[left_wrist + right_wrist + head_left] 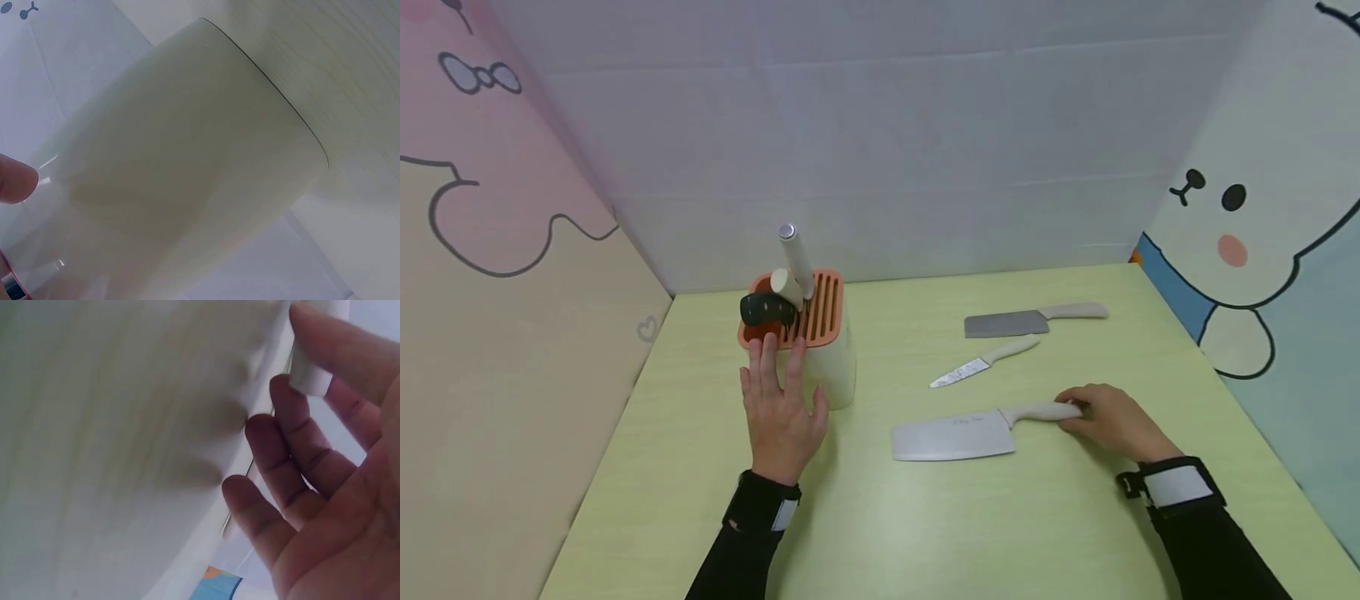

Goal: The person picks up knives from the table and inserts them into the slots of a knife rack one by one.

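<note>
A white knife block (833, 367) with an orange slotted top stands on the pale green table (925, 533). It holds a cream handle with a metal cap (794, 257) and a black handle (765, 310). My left hand (777, 379) lies flat with straight fingers against the block's front; the left wrist view shows the block's wall (187, 169) close up, with one fingertip (15, 181). A white cleaver (953, 435) lies flat on the table. My right hand (1086, 414) is at the end of its cream handle (309, 378), which sits between thumb and index finger.
A small white knife (983, 363) and a grey-bladed cleaver (1030, 320) lie farther back on the right. Printed cartoon panels wall the table on the left, back and right.
</note>
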A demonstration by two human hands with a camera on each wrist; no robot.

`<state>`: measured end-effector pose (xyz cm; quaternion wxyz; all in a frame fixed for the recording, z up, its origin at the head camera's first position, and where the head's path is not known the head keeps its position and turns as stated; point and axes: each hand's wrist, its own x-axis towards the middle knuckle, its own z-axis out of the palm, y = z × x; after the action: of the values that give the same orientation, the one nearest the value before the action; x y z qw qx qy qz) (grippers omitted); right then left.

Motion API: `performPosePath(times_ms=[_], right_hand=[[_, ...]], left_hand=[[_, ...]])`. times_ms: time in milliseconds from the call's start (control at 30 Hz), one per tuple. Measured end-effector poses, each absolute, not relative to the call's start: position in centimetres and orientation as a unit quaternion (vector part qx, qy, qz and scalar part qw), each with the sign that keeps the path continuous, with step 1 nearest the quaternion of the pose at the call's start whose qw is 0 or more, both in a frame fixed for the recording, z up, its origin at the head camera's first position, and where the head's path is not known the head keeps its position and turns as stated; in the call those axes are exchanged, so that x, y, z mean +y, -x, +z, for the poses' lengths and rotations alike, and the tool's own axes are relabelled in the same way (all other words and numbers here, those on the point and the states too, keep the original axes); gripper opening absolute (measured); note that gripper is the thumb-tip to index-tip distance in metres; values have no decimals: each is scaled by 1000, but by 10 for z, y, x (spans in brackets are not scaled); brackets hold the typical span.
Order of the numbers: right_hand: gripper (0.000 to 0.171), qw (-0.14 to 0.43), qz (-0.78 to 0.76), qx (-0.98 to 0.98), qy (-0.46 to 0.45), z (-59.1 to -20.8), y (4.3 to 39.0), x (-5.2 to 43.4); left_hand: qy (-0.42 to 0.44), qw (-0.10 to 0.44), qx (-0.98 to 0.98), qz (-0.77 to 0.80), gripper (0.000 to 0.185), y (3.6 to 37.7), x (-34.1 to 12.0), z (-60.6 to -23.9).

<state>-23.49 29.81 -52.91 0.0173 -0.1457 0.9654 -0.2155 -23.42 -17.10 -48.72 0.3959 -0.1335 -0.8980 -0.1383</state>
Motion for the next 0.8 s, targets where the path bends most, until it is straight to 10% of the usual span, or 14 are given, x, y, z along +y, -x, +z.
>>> performPosePath(times_ms=[800], right_hand=[[47, 138, -782, 608, 2, -542, 239, 272]], left_hand=[[135, 400, -896, -137, 86, 235, -171, -490]])
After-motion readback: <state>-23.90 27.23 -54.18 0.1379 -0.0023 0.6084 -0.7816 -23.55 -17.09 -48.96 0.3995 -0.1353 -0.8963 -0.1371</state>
